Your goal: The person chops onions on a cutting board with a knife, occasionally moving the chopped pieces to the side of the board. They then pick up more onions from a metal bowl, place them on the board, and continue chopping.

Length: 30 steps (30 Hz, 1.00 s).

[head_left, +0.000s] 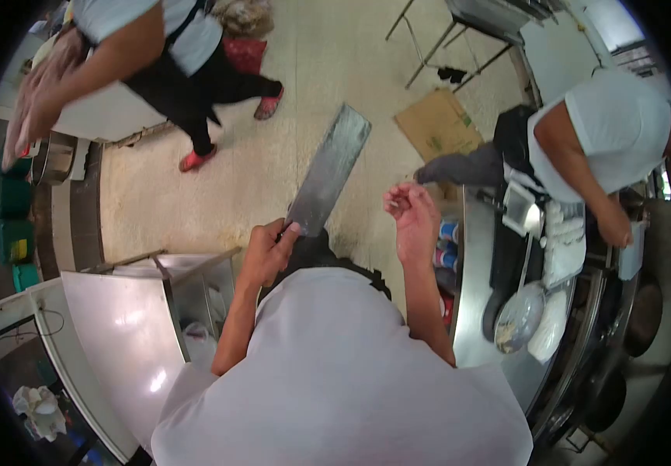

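Observation:
My left hand (270,250) is closed on the near end of a long, flat grey metal blade (331,171), which points up and slightly right over the floor. Whitish smears show on the blade's far part. To the right of the blade, my right hand (413,213) is raised with its fingers curled and partly apart; I see nothing in it. A gap separates it from the blade.
One person (188,46) stands at the upper left, another (607,140) at the right counter. A steel counter (475,326) holds a large ladle (519,314). Cardboard (438,128) lies on the floor. A steel surface (122,326) is at left.

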Available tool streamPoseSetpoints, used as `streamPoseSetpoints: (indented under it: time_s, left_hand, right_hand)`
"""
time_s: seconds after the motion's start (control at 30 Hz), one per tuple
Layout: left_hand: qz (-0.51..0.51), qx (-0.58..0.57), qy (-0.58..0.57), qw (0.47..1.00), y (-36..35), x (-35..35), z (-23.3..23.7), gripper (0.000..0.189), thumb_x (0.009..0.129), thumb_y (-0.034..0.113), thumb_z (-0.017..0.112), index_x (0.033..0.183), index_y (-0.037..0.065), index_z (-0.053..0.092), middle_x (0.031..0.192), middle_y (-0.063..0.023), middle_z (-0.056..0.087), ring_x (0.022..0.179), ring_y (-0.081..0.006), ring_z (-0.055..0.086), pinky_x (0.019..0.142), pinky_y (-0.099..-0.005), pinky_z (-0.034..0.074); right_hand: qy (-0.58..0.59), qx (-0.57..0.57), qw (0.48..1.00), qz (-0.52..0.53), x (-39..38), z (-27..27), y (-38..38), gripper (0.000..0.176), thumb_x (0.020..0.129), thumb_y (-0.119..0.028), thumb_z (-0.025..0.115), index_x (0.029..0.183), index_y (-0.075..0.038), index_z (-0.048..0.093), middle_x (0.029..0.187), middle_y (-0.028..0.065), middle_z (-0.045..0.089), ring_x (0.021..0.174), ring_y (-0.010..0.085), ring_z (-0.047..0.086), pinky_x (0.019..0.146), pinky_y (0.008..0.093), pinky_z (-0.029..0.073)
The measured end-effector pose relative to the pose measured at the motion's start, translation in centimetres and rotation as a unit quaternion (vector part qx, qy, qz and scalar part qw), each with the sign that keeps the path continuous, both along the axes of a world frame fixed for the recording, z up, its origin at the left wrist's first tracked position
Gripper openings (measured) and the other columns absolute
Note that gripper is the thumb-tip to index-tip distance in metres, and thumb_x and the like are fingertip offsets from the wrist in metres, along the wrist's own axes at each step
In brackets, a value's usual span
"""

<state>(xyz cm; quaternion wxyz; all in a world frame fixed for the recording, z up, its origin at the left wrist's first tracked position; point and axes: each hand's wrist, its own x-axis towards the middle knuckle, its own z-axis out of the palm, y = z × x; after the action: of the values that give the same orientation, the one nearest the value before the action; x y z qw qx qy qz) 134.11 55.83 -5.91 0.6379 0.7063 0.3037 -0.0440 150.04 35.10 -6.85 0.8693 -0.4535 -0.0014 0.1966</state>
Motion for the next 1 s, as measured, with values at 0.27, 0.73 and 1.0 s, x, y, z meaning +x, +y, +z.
streamPoseSetpoints:
  time_s: [0.27, 0.73, 1.0]
  left_hand:
    - [-0.007, -0.019, -0.034, 0.999, 8.7, 7.3, 0.3, 0.033, 0.101, 0.026, 0.056, 0.083, -0.002, 0.058, 0.052, 0.0002, 0.048, 0.040, -0.0071, 0.043, 0.038, -0.0258, 0.033]
    - [0.141, 0.030, 0.037, 0.989, 15.6, 20.4, 0.2, 0.032, 0.100, 0.024, 0.057, 0.079, 0.000, 0.059, 0.052, 0.0004, 0.048, 0.040, -0.0068, 0.044, 0.037, -0.0264, 0.034]
    - [0.283, 0.042, 0.001, 0.958, 17.6, 26.0, 2.1, 0.032, 0.099, 0.022, 0.058, 0.077, -0.001, 0.058, 0.053, -0.0003, 0.050, 0.042, -0.0072, 0.047, 0.038, -0.0271, 0.035]
  right_hand:
    - [0.000, -0.031, 0.999, -0.020, 7.0, 0.9, 7.5, 0.018, 0.099, -0.012, 0.051, 0.106, 0.001, 0.061, 0.098, 0.0127, 0.066, 0.088, 0.0208, 0.066, 0.076, 0.0322, 0.055]
    - [0.044, -0.038, 0.995, 0.079, 27.2, -3.8, 18.1, 0.017, 0.099, -0.011, 0.050, 0.106, 0.002, 0.060, 0.098, 0.0121, 0.066, 0.087, 0.0195, 0.066, 0.076, 0.0313, 0.055]
    - [-0.050, 0.000, 0.973, 0.224, 39.0, -0.5, 28.5, 0.018, 0.099, -0.012, 0.051, 0.107, 0.002, 0.060, 0.099, 0.0117, 0.066, 0.088, 0.0201, 0.066, 0.077, 0.0317, 0.055]
